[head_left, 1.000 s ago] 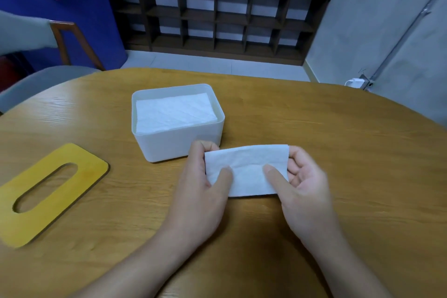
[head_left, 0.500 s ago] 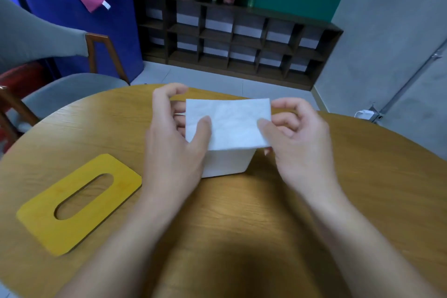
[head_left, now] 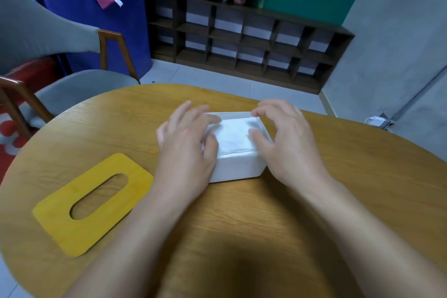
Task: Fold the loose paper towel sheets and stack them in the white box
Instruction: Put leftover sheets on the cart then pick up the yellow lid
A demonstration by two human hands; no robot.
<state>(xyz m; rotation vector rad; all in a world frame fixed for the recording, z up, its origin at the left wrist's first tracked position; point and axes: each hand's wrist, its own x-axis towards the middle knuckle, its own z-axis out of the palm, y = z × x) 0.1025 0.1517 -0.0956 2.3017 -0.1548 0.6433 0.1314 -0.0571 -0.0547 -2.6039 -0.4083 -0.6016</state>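
Note:
The white box stands on the round wooden table, a little beyond its middle. A folded white paper towel lies on top of the stack inside the box. My left hand hovers over the box's left side, fingers spread and blurred, its fingertips at the towel's left edge. My right hand is over the right side with loosely bent fingers, thumb near the towel's right edge. Neither hand grips the sheet.
A yellow wooden lid with an oval slot lies flat on the table to the left of the box. A grey chair stands at the table's far left edge. Dark shelving lines the wall behind.
Both hands carried the folded towel from the table up and over the box, laid it on the stack and let go. The camera view tilted up.

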